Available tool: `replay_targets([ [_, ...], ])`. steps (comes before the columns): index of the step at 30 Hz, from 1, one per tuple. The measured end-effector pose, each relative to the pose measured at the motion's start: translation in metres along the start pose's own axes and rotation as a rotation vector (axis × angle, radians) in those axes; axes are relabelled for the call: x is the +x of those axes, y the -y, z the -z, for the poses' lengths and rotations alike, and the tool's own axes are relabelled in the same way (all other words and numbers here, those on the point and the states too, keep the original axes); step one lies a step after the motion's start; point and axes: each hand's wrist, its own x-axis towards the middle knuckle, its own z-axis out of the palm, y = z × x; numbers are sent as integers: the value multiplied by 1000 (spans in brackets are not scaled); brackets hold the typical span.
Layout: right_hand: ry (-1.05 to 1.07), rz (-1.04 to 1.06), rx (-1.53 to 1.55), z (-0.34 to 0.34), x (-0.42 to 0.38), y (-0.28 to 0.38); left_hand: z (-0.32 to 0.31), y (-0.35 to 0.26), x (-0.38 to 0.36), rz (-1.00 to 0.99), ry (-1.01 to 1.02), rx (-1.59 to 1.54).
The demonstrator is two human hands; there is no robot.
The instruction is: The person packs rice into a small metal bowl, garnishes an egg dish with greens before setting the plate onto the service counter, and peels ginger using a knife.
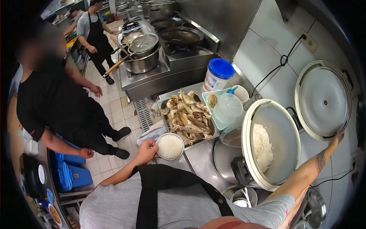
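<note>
Head view: rice cooker (247,145) is the landmark, open, white rice (261,147) heaped inside. L hand (146,151) is left of it, thumb & fingers pinching the rim of a small bowl (170,146), full approx. to the brim w/ white grains, prob. rice. R hand (338,134) is right of it, at the lower rim of the raised lid (325,100); fingers mostly hidden, so can't tell if pinching or just propping. Lid's inner face shows; hinge hold unclear.

Risks: bowl's held by one side only, so a tilt or bump could spill grains onto the counter (200,157) or into the metal tray (217,134) of browned pieces, left of cooker. If R hand slips & nothing else holds the lid, it could drop on cooker rim or forearm. Co-worker (57,91), far left of cooker, could knock the L elbow if they step in.

Edges/room: tray corner & crumpled cloth (154,130) sit close by the bowl; clear container (227,108) crowds cooker's far-left side. Bare steel strip btwn tray & cooker = low gap. Wall & hanging cable (282,63) limit room beyond cooker; tiled floor (106,164) opens left, past counter edge
</note>
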Motion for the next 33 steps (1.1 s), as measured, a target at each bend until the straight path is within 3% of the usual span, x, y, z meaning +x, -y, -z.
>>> replay_targets([
  [3,167,75,189,10,-51,33,4,0,-6,23,-2,28],
  [6,35,336,-20,28,-49,48,3,2,-3,9,49,30],
  [8,-70,660,-420,52,-54,71,0,-2,2,-23,97,46],
  [9,-23,824,-439,52,-127,109,2,-1,8,-87,134,192],
  [11,183,1045,-381,45,-240,160,-1,-3,15,-107,222,149],
  [13,364,1161,-294,61,-274,141,-1,7,30,-118,347,103],
  [14,368,990,-237,74,-293,120,-2,9,38,-83,374,67],
  [15,365,1088,-300,87,-310,107,-4,11,44,-44,417,41],
  [16,309,1043,-583,102,-336,107,-5,13,48,2,471,24],
  [18,286,1061,-798,110,-372,104,-7,5,52,-3,550,89],
  [20,304,1225,-868,112,-397,109,-7,-8,52,-20,612,154],
  [23,283,935,-1070,112,-449,125,-3,0,71,-77,749,204],
  [28,196,953,-1155,120,-483,83,1,1,73,-75,955,277],
  [32,164,756,-1443,121,-532,73,-6,0,59,-75,1158,369],
  [33,119,634,-1248,121,-546,73,-8,0,55,-82,1204,374],
])
